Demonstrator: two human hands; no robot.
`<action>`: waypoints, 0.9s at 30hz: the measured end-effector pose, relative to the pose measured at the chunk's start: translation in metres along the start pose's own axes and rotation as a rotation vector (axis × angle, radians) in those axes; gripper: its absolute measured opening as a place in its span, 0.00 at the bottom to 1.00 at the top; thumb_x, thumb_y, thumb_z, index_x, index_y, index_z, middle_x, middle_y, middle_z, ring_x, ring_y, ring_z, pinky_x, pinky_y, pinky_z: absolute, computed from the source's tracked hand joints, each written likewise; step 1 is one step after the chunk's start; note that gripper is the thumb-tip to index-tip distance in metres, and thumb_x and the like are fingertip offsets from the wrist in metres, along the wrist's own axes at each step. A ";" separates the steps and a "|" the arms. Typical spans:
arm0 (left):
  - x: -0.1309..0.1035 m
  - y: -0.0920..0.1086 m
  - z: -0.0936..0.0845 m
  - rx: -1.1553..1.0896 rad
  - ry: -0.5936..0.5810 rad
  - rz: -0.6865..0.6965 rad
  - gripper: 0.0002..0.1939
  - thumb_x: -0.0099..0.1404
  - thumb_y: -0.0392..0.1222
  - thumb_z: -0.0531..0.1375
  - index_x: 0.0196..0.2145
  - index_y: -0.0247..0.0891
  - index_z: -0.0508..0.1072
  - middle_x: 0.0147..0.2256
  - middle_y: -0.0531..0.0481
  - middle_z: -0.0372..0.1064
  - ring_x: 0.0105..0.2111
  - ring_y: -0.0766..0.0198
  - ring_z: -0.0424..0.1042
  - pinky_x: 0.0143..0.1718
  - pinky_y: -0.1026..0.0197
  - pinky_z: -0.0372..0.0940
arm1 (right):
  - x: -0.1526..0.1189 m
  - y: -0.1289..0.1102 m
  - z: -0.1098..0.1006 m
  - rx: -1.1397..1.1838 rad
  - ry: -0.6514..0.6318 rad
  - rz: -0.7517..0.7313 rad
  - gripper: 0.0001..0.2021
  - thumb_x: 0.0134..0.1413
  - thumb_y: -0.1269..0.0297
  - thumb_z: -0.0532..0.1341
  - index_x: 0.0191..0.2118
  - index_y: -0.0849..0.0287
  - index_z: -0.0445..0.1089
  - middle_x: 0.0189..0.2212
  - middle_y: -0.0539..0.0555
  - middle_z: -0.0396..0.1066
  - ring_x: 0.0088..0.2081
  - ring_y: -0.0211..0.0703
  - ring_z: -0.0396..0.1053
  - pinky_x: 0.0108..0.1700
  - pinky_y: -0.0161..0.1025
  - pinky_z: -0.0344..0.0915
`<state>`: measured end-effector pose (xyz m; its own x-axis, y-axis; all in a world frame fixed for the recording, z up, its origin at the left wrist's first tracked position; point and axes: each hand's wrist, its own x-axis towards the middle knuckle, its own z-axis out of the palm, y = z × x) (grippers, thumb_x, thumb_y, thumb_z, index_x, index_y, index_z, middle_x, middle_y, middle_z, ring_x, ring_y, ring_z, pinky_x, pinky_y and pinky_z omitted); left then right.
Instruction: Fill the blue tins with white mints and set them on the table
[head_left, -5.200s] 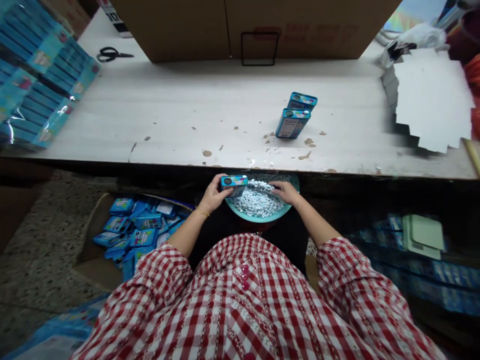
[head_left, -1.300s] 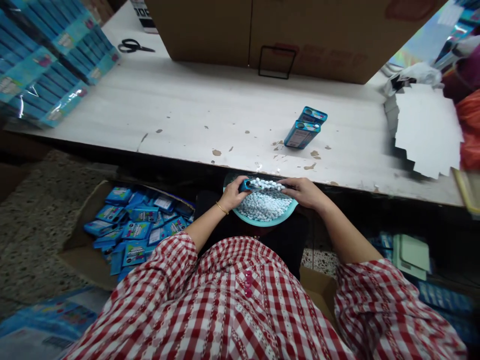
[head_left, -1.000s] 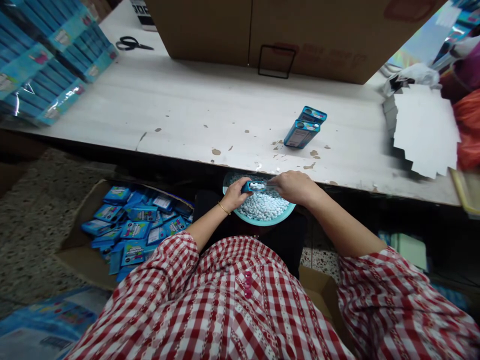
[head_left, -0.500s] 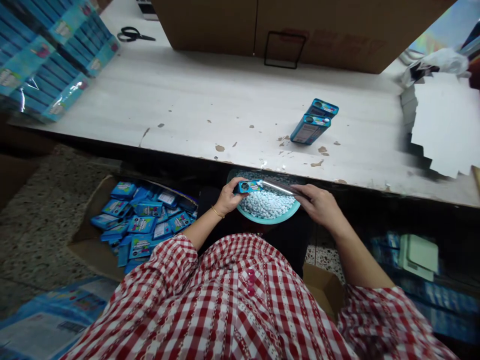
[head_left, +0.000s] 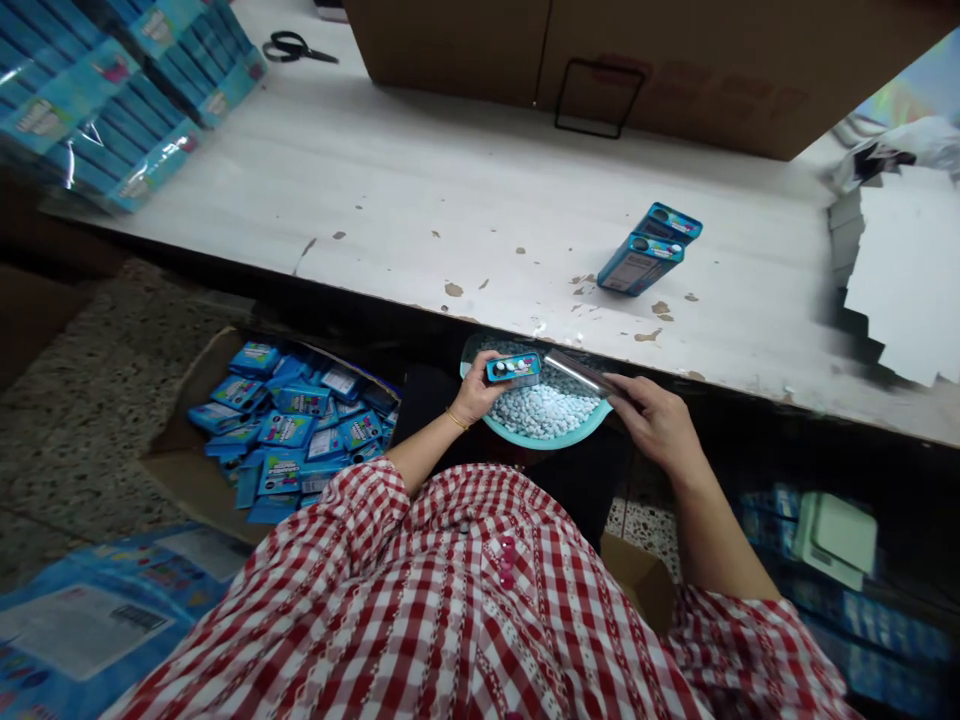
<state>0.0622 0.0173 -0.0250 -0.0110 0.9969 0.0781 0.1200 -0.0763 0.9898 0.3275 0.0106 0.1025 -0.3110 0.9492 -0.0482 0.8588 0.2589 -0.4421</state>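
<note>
My left hand [head_left: 477, 390] is closed around a small blue candy box [head_left: 514, 368], held with its top facing up; a few pale pieces lie on that top. In my right hand [head_left: 654, 422] is a shiny metal scoop [head_left: 574, 373], its tip just right of the box. Below both hands sits a turquoise bowl [head_left: 559, 441] full of small pale blue candies [head_left: 546, 407]. Two similar blue boxes [head_left: 641, 268] stand upright on the table, one behind the other.
The worn white table [head_left: 420, 190] has a large cardboard carton [head_left: 645, 60] with a wire stand [head_left: 596, 98], black scissors [head_left: 296, 48], wrapped blue packs [head_left: 97, 100] and stacked white card [head_left: 911, 265]. A floor carton [head_left: 176, 455] holds several blue packets [head_left: 289, 430]. A scale [head_left: 836, 535] lies right.
The scoop tip has drawn back from the box and a gap shows between them. Pale pieces now lie on the box's top. The view has shifted slightly.
</note>
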 end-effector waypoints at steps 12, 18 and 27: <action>0.002 0.010 -0.018 0.217 -0.066 0.100 0.18 0.55 0.36 0.61 0.45 0.38 0.66 0.43 0.47 0.70 0.42 0.61 0.71 0.47 0.59 0.64 | 0.034 0.038 0.124 0.171 -0.255 0.237 0.19 0.53 0.66 0.55 0.50 0.60 0.72 0.46 0.58 0.73 0.47 0.51 0.69 0.50 0.45 0.62; 0.003 0.011 -0.029 0.295 0.003 0.070 0.19 0.54 0.36 0.61 0.44 0.38 0.66 0.42 0.48 0.70 0.41 0.61 0.70 0.46 0.60 0.64 | 0.025 0.060 0.108 0.568 -0.154 0.318 0.19 0.43 0.64 0.61 0.44 0.62 0.75 0.39 0.55 0.76 0.41 0.48 0.71 0.45 0.44 0.66; 0.011 0.023 -0.007 0.478 -0.091 0.109 0.19 0.54 0.35 0.60 0.45 0.37 0.66 0.43 0.46 0.70 0.44 0.57 0.69 0.48 0.56 0.63 | 0.029 0.002 0.013 0.318 -0.196 0.035 0.18 0.51 0.61 0.58 0.49 0.56 0.73 0.45 0.55 0.74 0.45 0.48 0.70 0.49 0.44 0.64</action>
<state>0.0583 0.0266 -0.0001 0.1109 0.9830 0.1465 0.5574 -0.1836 0.8097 0.3153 0.0362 0.0888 -0.3824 0.8961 -0.2252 0.7104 0.1292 -0.6918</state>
